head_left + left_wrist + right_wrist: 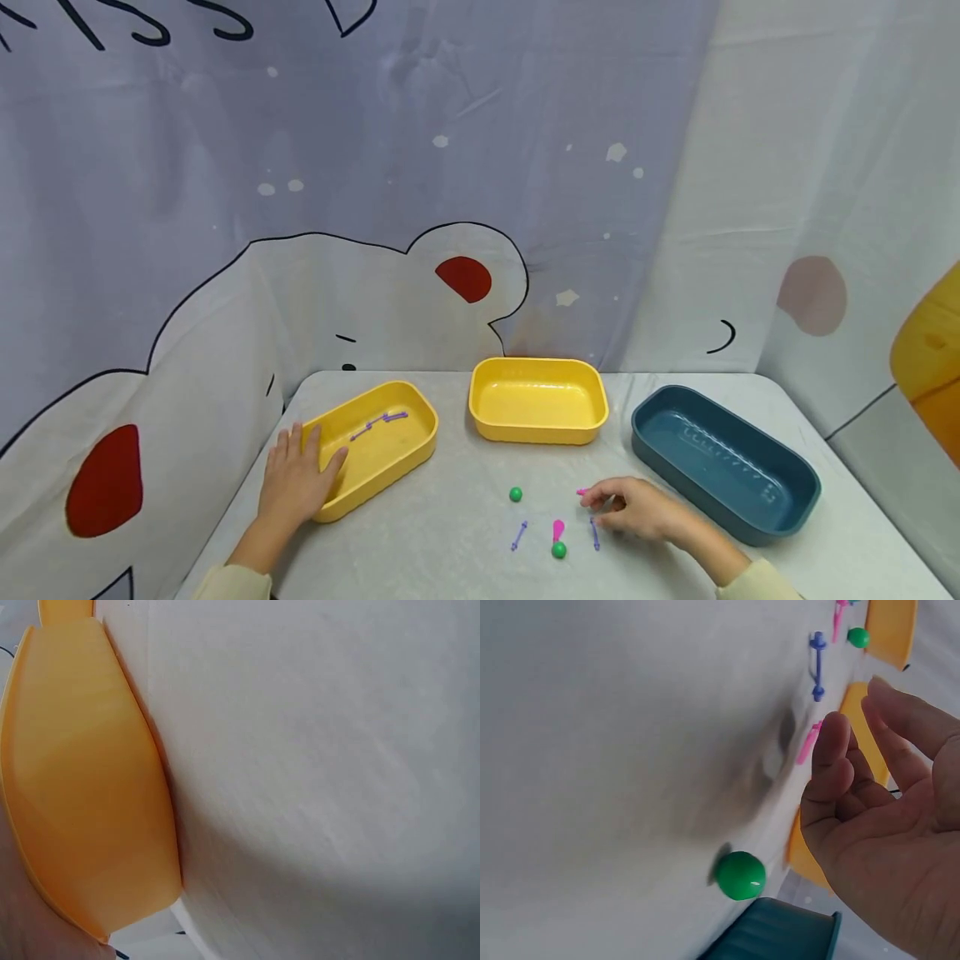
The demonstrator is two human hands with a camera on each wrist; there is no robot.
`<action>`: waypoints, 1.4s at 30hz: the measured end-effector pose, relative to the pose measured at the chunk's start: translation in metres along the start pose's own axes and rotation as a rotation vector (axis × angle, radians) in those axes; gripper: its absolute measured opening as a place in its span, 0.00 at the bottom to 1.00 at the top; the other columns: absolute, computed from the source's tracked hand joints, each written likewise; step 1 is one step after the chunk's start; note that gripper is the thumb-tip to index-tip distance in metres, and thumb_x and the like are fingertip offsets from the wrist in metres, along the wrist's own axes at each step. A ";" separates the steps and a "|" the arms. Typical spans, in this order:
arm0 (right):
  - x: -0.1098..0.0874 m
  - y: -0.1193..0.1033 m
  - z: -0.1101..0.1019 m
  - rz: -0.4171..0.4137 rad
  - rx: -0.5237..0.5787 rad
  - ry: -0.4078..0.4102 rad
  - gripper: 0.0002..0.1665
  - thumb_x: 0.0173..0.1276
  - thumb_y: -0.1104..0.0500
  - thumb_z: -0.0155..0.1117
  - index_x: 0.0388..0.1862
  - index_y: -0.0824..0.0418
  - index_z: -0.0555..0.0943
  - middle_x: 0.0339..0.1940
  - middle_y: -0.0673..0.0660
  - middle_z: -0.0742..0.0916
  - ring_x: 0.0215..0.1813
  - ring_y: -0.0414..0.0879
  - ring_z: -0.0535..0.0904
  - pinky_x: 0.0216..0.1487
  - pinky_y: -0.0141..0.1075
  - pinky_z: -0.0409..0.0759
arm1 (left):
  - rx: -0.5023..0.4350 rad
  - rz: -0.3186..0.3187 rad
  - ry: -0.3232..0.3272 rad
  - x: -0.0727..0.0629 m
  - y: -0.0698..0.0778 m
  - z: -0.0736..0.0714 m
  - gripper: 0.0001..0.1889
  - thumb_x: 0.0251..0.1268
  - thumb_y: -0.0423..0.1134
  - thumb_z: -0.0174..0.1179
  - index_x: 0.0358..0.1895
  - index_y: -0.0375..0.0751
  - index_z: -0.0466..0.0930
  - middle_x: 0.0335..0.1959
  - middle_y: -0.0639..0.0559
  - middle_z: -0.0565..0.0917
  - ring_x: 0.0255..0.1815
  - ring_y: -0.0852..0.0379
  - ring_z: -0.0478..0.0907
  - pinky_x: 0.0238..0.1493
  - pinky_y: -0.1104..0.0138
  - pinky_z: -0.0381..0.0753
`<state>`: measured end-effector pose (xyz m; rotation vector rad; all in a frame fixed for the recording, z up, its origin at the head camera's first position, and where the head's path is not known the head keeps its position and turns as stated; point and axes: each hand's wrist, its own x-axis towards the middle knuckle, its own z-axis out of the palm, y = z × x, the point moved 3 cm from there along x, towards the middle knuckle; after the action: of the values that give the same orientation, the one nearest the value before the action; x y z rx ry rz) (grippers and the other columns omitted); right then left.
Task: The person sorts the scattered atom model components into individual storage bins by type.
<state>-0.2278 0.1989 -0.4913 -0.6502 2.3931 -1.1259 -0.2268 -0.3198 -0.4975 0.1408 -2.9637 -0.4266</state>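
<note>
My left hand [292, 479] rests on the near-left end of a yellow tray [378, 492], with its thumb over the inside. Several small purple rods with knobbed ends [377, 421] lie in that tray. My right hand [637, 508] hovers over the table, fingers loosely bent and nothing visible between them. Close to its fingertips are a pink piece [808, 742], mostly covered in the head view, and a purple rod [595, 534]. Farther left lie another purple rod [519, 536], a pink piece [558, 529] and two green balls, one far [516, 494], one near [558, 550].
A second yellow tray [536, 434] stands at the back middle. To the right, a dark teal tray [720, 475] sits at an angle. Another green ball [740, 875] shows in the right wrist view near the teal tray. A printed cloth [375, 308] hangs behind the table.
</note>
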 end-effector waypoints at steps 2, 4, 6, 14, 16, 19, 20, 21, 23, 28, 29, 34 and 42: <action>0.000 0.003 0.002 -0.001 -0.023 -0.007 0.12 0.65 0.64 0.71 0.47 0.58 0.86 0.44 0.53 0.87 0.36 0.42 0.74 0.34 0.30 0.74 | 0.000 -0.001 0.000 0.000 -0.001 0.001 0.47 0.76 0.69 0.36 0.77 0.26 0.54 0.77 0.20 0.47 0.77 0.21 0.41 0.75 0.33 0.41; -0.001 0.006 0.003 -0.005 -0.039 -0.012 0.11 0.65 0.63 0.72 0.46 0.57 0.86 0.43 0.52 0.86 0.36 0.42 0.74 0.36 0.30 0.73 | -0.002 -0.003 -0.003 0.000 -0.001 0.001 0.47 0.76 0.69 0.37 0.77 0.26 0.54 0.77 0.20 0.47 0.77 0.21 0.40 0.75 0.33 0.40; -0.002 0.008 0.004 -0.009 -0.060 -0.007 0.11 0.64 0.63 0.72 0.45 0.56 0.86 0.43 0.51 0.86 0.37 0.41 0.74 0.37 0.30 0.73 | -0.004 -0.006 -0.005 -0.001 -0.001 0.001 0.47 0.76 0.69 0.37 0.77 0.26 0.53 0.77 0.20 0.47 0.77 0.21 0.40 0.75 0.33 0.40; -0.003 0.012 0.004 -0.080 -0.133 0.012 0.10 0.65 0.61 0.73 0.44 0.52 0.87 0.42 0.47 0.86 0.40 0.39 0.76 0.43 0.30 0.76 | -0.005 -0.003 -0.004 -0.001 0.001 -0.001 0.47 0.77 0.68 0.38 0.76 0.25 0.54 0.77 0.20 0.47 0.77 0.21 0.41 0.75 0.33 0.40; -0.003 0.013 0.004 -0.096 -0.141 0.012 0.10 0.65 0.62 0.73 0.44 0.52 0.88 0.40 0.46 0.84 0.40 0.38 0.75 0.42 0.29 0.75 | -0.005 -0.001 -0.002 -0.001 0.001 -0.001 0.47 0.77 0.68 0.38 0.76 0.25 0.54 0.77 0.20 0.47 0.77 0.21 0.41 0.75 0.33 0.40; -0.002 0.015 0.005 -0.113 -0.152 0.012 0.10 0.64 0.63 0.73 0.43 0.51 0.88 0.37 0.46 0.82 0.38 0.37 0.74 0.40 0.29 0.74 | -0.004 -0.002 -0.002 -0.001 0.001 -0.001 0.46 0.77 0.67 0.38 0.76 0.25 0.54 0.77 0.19 0.47 0.77 0.21 0.41 0.75 0.33 0.40; -0.001 0.015 0.005 -0.117 -0.158 0.012 0.10 0.64 0.63 0.72 0.43 0.51 0.87 0.37 0.46 0.81 0.37 0.37 0.74 0.39 0.29 0.73 | -0.003 -0.002 -0.003 -0.001 0.001 -0.001 0.46 0.77 0.67 0.38 0.76 0.26 0.54 0.77 0.19 0.47 0.77 0.21 0.41 0.75 0.33 0.40; -0.001 0.015 0.005 -0.121 -0.167 0.014 0.10 0.64 0.63 0.72 0.42 0.51 0.87 0.36 0.46 0.81 0.37 0.37 0.73 0.39 0.29 0.73 | -0.001 -0.003 -0.003 0.000 0.001 -0.001 0.46 0.77 0.67 0.38 0.76 0.26 0.54 0.77 0.19 0.47 0.77 0.21 0.41 0.75 0.33 0.40; 0.000 0.015 0.005 -0.117 -0.176 0.013 0.10 0.64 0.64 0.72 0.41 0.50 0.87 0.35 0.45 0.80 0.37 0.37 0.73 0.39 0.29 0.73 | 0.000 -0.005 -0.005 0.000 0.001 -0.001 0.46 0.77 0.67 0.38 0.76 0.26 0.54 0.77 0.19 0.47 0.77 0.21 0.41 0.75 0.33 0.40; 0.002 0.015 0.006 -0.095 -0.190 0.019 0.08 0.64 0.64 0.72 0.35 0.51 0.85 0.32 0.44 0.79 0.37 0.35 0.72 0.39 0.30 0.72 | 0.000 -0.015 -0.018 -0.001 0.001 -0.001 0.47 0.76 0.68 0.38 0.77 0.26 0.53 0.77 0.20 0.46 0.78 0.22 0.40 0.75 0.33 0.40; 0.002 0.015 0.006 -0.094 -0.191 0.021 0.08 0.64 0.64 0.72 0.34 0.51 0.84 0.32 0.43 0.79 0.37 0.35 0.72 0.39 0.30 0.72 | 0.001 -0.017 -0.019 0.000 0.001 -0.002 0.47 0.76 0.68 0.38 0.77 0.26 0.53 0.77 0.20 0.46 0.78 0.22 0.40 0.76 0.34 0.39; 0.003 0.015 0.006 -0.098 -0.200 0.028 0.08 0.63 0.65 0.72 0.32 0.52 0.83 0.30 0.41 0.78 0.36 0.32 0.71 0.38 0.29 0.71 | 0.006 -0.016 -0.014 0.000 0.002 -0.001 0.47 0.76 0.68 0.37 0.77 0.26 0.53 0.77 0.20 0.47 0.78 0.22 0.40 0.76 0.34 0.39; 0.001 0.015 0.003 -0.078 -0.159 -0.007 0.07 0.64 0.63 0.72 0.32 0.53 0.82 0.28 0.43 0.79 0.33 0.34 0.72 0.35 0.30 0.71 | -0.006 -0.014 -0.009 -0.002 0.003 -0.002 0.46 0.77 0.68 0.38 0.77 0.25 0.53 0.77 0.20 0.46 0.78 0.22 0.40 0.75 0.33 0.40</action>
<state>-0.2301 0.2049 -0.5053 -0.8043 2.4886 -0.9688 -0.2246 -0.3174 -0.4951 0.1599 -2.9716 -0.4394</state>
